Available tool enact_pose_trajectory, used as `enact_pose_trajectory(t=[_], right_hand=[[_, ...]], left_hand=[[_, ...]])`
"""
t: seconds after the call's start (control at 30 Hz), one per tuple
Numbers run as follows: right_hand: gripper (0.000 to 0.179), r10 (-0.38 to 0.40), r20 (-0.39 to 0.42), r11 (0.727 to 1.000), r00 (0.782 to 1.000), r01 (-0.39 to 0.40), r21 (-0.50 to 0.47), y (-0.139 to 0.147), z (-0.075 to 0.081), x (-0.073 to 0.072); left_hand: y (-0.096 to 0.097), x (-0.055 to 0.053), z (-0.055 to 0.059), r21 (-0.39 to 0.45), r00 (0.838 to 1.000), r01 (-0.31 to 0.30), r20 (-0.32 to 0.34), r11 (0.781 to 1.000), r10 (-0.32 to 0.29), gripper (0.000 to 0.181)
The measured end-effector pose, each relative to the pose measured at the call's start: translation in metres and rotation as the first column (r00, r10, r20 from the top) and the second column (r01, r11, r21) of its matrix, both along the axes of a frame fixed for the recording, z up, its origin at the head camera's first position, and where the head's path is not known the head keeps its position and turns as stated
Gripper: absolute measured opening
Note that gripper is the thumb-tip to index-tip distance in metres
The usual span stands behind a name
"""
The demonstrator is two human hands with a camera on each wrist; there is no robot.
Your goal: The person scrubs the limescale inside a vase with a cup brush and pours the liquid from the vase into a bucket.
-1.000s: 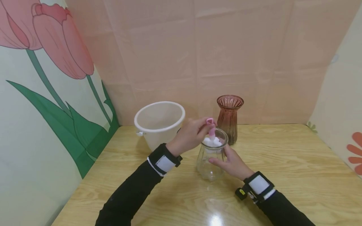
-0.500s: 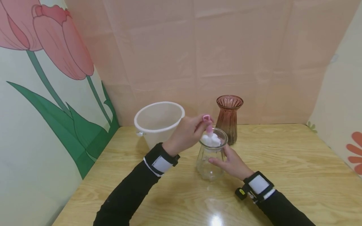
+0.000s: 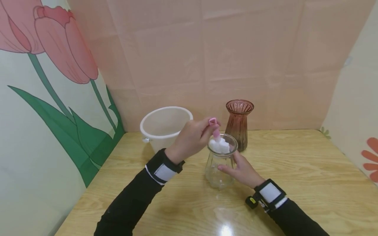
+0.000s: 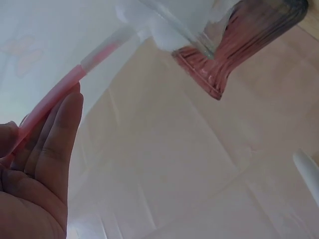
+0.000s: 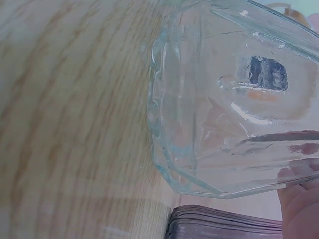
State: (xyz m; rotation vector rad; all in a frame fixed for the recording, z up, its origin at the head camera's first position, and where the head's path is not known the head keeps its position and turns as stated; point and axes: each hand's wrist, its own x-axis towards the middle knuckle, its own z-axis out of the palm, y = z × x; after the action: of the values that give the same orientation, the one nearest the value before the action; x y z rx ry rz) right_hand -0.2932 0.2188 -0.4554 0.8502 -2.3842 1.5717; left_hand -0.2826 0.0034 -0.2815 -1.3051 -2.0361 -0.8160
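My left hand [image 3: 189, 139] pinches the pink handle of a bottle brush [image 3: 216, 132] with a white sponge head. The sponge [image 3: 219, 146] sits in the mouth of a clear glass vase [image 3: 215, 177], against the left side of its rim. In the left wrist view the thumb and fingers hold the far end of the pink handle [image 4: 55, 94]. My right hand [image 3: 244, 172] grips the vase from the right, thumb on the near side and fingers partly hidden behind the glass. The vase stands upright on the table, its faceted base [image 5: 172, 99] large in the right wrist view.
A reddish-brown ribbed glass vase [image 3: 237, 127] stands right behind the clear one. Behind my left hand is a white bucket [image 3: 160, 142]. The wooden table [image 3: 301, 164] meets a pink-covered wall [image 3: 248, 59] at the back.
My left hand has drawn left and slightly up with the brush, so the sponge has shifted to the left side of the vase's mouth. The right hand and the vase have stayed in place.
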Motion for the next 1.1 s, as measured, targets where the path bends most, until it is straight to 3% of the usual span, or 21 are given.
enact_pose_trajectory(t=[0.27,0.5,0.73,0.97,1.1], right_hand=[[0.085,0.004,-0.013,1.0,1.0,-0.004,0.001,0.0,0.0,0.0],[0.086,0.001,0.002,1.0,1.0,-0.001,0.0,0.0,0.001,0.0],[0.086,-0.015,0.031,1.0,0.999,0.015,-0.001,0.0,0.0,0.002],[0.08,-0.009,0.012,1.0,1.0,0.009,0.002,0.001,-0.002,0.001],[0.072,-0.01,-0.015,1.0,1.0,0.01,0.006,0.002,0.0,0.001]], left_hand=[[-0.004,0.004,0.007,0.001,1.0,-0.003,-0.018,1.0,0.003,0.008],[-0.011,0.005,0.014,0.078,0.997,0.052,0.049,0.996,-0.056,0.011],[-0.019,0.008,0.022,0.139,0.995,0.069,0.068,0.988,-0.079,0.011],[-0.029,0.012,0.035,0.281,0.983,0.149,0.064,0.948,-0.173,0.009],[-0.033,0.009,0.04,0.362,0.981,0.16,0.046,0.918,-0.19,0.009]])
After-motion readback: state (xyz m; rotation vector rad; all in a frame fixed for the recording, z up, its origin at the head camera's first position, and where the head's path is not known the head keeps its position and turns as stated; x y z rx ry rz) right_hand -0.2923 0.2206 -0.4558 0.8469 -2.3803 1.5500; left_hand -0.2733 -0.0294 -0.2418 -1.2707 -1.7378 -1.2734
